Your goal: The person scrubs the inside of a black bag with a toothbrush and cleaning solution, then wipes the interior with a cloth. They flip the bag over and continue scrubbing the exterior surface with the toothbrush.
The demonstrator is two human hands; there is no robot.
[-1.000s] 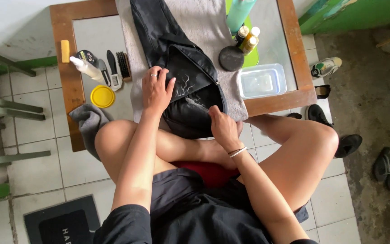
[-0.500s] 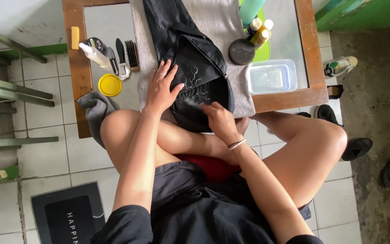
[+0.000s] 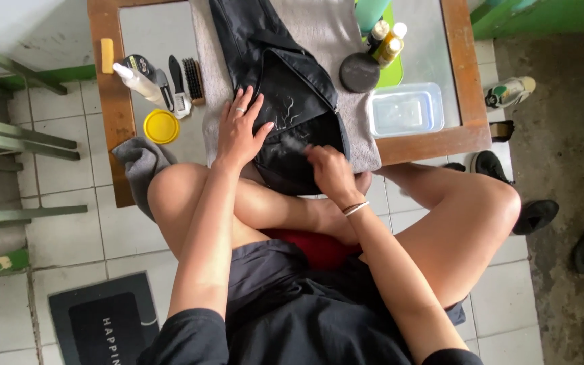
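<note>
A black bag [image 3: 285, 88] with white streaks of foam on it lies on a grey towel [image 3: 326, 34] across a low wooden table [image 3: 113, 88]. My left hand [image 3: 240, 128] rests flat on the bag's left side, fingers spread, a ring on one finger. My right hand [image 3: 329, 172] is closed at the bag's lower right part, seemingly around a small brush whose blurred tip points onto the foam. A bracelet circles my right wrist.
On the table's left are a spray bottle [image 3: 136, 80], brushes [image 3: 194, 81] and a yellow lid [image 3: 161, 126]. A round black tin [image 3: 359, 72], small bottles [image 3: 386, 40] and a clear plastic tub [image 3: 405, 110] stand at right. A grey cloth [image 3: 140, 162] hangs off the edge. Shoes [image 3: 535, 215] lie on the floor at right.
My right hand has moved a little up and left over the bag's lower part. My left hand stays pressed on the bag. The camera has shifted slightly.
</note>
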